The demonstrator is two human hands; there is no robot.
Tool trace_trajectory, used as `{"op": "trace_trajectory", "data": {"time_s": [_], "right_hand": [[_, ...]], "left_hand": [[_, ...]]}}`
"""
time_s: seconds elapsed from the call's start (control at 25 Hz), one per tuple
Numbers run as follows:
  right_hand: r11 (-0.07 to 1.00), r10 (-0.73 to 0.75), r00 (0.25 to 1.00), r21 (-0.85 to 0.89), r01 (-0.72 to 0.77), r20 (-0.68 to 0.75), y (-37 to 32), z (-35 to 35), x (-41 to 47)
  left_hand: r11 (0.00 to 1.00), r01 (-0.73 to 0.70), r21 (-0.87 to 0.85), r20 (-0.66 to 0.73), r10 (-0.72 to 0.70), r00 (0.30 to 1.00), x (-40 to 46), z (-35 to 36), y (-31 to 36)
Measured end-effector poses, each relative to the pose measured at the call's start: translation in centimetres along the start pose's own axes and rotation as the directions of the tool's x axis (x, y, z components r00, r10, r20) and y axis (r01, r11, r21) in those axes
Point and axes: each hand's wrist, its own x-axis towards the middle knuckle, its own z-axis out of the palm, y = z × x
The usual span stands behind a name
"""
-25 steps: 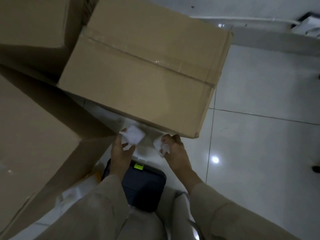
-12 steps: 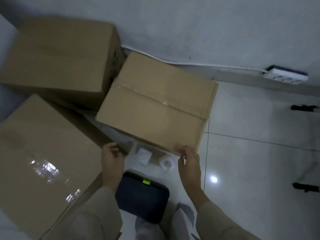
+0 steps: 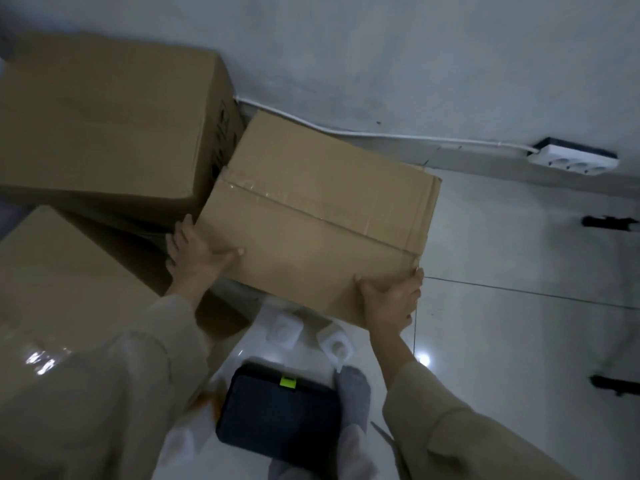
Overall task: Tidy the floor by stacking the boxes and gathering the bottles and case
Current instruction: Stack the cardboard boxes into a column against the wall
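A taped brown cardboard box (image 3: 322,209) fills the middle of the view. My left hand (image 3: 194,252) grips its near left corner and my right hand (image 3: 391,299) grips its near right corner. Two small white bottles (image 3: 284,331) (image 3: 336,344) stand on the floor just below the box's near edge. A dark case (image 3: 277,415) with a green tab lies on the floor closer to me. A second box (image 3: 104,123) sits at the back left, and a third box (image 3: 52,289) at the near left.
A white power strip (image 3: 573,161) and its cable lie along the wall at the back right. Dark stand feet (image 3: 609,221) (image 3: 614,382) rest on the tiled floor at the right. My socked foot (image 3: 353,393) is beside the case.
Both hands let go of the white bottles, which now stand on the floor, and moved up to grip the middle box's near corners. My view rose and pulled back.
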Motion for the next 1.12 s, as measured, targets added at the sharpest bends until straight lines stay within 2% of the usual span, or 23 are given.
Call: {"op": "trace_trajectory", "data": {"time_s": [0.08,0.12,0.44,0.64,0.84,1.0,1.12], "right_hand": [[0.998,0.042,0.999,0.038,-0.042,-0.001,-0.2,-0.1,0.5],[0.997,0.053,0.999,0.059,-0.053,-0.005,-0.5,-0.3,0.7],[0.994,-0.063,0.998,0.090,0.063,-0.011,-5.7,-5.6,-0.1],[0.978,-0.137,0.989,0.152,0.143,-0.047,-11.4,-11.8,-4.2],[0.956,-0.188,0.981,0.219,0.194,-0.047,-18.9,-17.9,-8.3],[0.925,-0.300,0.954,0.251,0.287,0.015,-24.1,-19.8,-11.0],[0.876,-0.446,0.886,0.263,0.403,0.127,-26.7,-17.8,-12.6]], "left_hand": [[0.995,0.050,-0.088,0.074,-0.044,0.996,0.6,-0.4,-0.1],[0.992,0.042,-0.119,0.064,-0.035,0.997,0.5,-0.5,0.0],[0.961,-0.012,-0.275,-0.117,-0.021,0.993,-3.9,-3.8,2.1],[0.929,-0.100,-0.355,-0.174,0.039,0.984,-8.6,-9.5,5.4],[0.888,-0.150,-0.435,-0.256,0.038,0.966,-13.6,-16.3,10.7],[0.857,-0.202,-0.474,-0.364,0.019,0.931,-15.2,-21.2,11.7],[0.841,-0.225,-0.493,-0.421,-0.004,0.907,-14.4,-24.8,9.7]]}}
